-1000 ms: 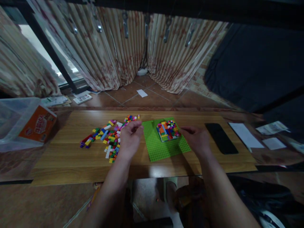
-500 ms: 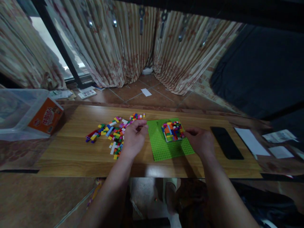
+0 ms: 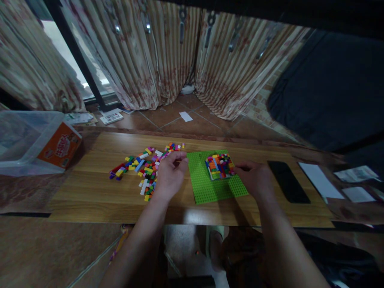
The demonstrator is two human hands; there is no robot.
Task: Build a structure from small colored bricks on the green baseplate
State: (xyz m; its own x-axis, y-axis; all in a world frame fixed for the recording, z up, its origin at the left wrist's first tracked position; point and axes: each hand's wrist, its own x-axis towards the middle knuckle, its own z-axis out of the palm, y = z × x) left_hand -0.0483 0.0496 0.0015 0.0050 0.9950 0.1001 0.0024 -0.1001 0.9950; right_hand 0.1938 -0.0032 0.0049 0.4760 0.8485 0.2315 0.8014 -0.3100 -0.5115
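A green studded baseplate (image 3: 207, 192) lies on the wooden table. On its upper right part stands a low block of many-coloured toy bricks (image 3: 220, 166). My right hand (image 3: 255, 178) is at the block's right side, thumb and finger pinched together at its edge. Whether a small brick is between those fingertips I cannot make out. My left hand (image 3: 171, 174) hovers by the plate's left edge with its fingertips closed together. What it holds, if anything, is too small to see. Beside and partly behind that hand spreads a pile of loose bricks (image 3: 147, 170).
A black phone-like slab (image 3: 288, 182) and a white sheet (image 3: 321, 180) lie to the right of the baseplate. At far left stands a clear plastic bin (image 3: 27, 144) with an orange label. The table's front edge (image 3: 192, 224) runs beneath my forearms.
The camera view has shifted slightly, moving the scene a little to the right. Both hands keep nearly the same places and poses, and the brick block looks the same.
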